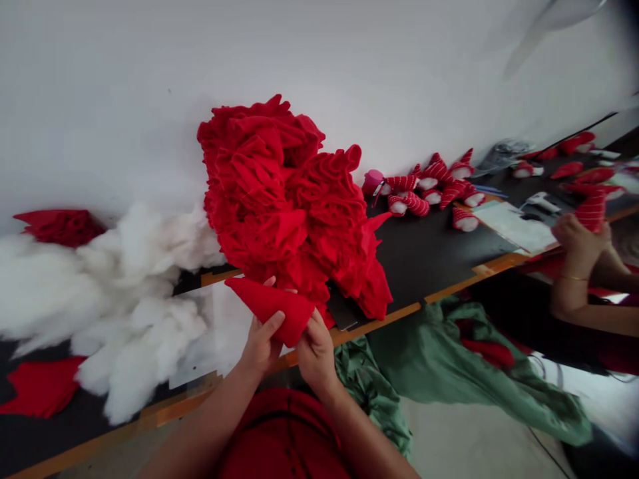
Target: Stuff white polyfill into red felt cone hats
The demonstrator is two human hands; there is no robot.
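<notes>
A plain red cone-shaped felt hat (274,306) is between my two hands, its tip pointing to the upper left and its wide end to the right. My left hand (264,339) wraps round its middle, thumb on the near side and fingertips showing behind. With its fingers closed, my right hand (316,347) grips the rim at the wide end. Whether any filling is inside cannot be seen. Just behind rises a tall heap of red felt pieces (269,179). White stuffing (134,313) is piled to the left of my hands.
Flat red pieces (44,386) lie at the front left, darker red ones (64,226) behind the stuffing. Several striped gnome figures (434,179) sit along the wall. At right, a co-worker's hands (582,236) hold a striped hat. Green cloth (474,366) hangs by the table edge.
</notes>
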